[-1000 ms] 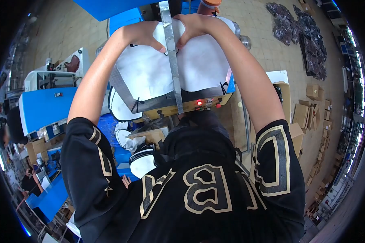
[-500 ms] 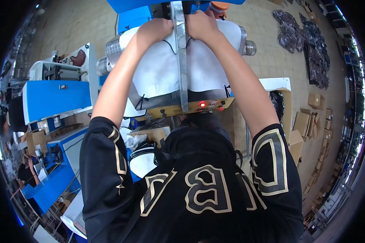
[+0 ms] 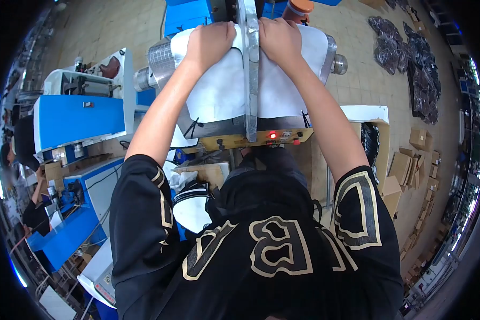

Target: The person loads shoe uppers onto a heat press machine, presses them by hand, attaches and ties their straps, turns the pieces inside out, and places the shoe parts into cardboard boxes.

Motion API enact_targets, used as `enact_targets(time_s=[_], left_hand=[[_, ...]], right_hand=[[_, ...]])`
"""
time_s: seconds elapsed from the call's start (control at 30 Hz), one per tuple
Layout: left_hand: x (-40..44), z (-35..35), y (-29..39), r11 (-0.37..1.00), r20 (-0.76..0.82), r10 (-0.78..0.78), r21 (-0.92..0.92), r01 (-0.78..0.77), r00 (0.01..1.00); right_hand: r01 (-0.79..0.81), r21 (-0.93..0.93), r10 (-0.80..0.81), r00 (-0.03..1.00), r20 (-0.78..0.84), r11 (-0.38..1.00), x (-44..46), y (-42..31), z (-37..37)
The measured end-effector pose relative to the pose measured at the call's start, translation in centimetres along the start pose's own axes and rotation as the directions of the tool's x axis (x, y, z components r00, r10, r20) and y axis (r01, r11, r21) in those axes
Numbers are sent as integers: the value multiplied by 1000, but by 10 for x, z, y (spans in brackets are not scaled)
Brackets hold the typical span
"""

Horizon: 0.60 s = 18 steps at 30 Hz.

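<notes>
White sheet material [image 3: 216, 88] is spread over a machine's grey bed, on both sides of an upright metal bar [image 3: 252, 80]. My left hand [image 3: 212, 42] rests on the far part of the sheet, left of the bar, with its fingers curled and closed. To the right of the bar, my right hand [image 3: 280, 38] is closed too, knuckles up, near the far edge of the sheet. What either hand holds is hidden beneath the fingers. A dark cord shows beside my left hand. On the machine's near panel [image 3: 240, 141] a red light glows.
An orange-lidded container [image 3: 300, 8] stands behind the machine. Blue-and-white machines [image 3: 82, 120] are at the left, with another person [image 3: 25, 138] beyond. Cardboard boxes [image 3: 405, 165] and plastic-wrapped bundles [image 3: 389, 45] lie at the right. A white-and-black piece [image 3: 192, 212] is near my waist.
Both hands have gone from spread, with thumbs apart, to closed near the bar. The view has shifted, so the machine appears farther right. The dark cord by my left hand is less exposed.
</notes>
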<state>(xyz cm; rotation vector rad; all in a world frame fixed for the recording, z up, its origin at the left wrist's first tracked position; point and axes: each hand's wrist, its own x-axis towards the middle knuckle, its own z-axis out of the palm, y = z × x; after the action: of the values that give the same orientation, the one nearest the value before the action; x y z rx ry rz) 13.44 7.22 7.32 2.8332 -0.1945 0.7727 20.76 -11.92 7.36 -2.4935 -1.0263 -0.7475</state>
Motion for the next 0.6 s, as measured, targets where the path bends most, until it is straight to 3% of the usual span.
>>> enact_targets(time_s=[0.23, 0.53, 0.6], left_hand=[[-2, 5, 7, 996, -19, -4, 93, 6, 1000], [-29, -11, 18, 970, -121, -21, 236, 49, 992], [-37, -14, 23, 964, -118, -22, 261, 52, 993]], right_hand=[[-6, 49, 9, 998, -65, 999, -2, -5, 5], [20, 48, -4, 951, -309, 999, -19, 6, 14], [0, 71, 21, 959, -282, 997, -26, 11, 7]])
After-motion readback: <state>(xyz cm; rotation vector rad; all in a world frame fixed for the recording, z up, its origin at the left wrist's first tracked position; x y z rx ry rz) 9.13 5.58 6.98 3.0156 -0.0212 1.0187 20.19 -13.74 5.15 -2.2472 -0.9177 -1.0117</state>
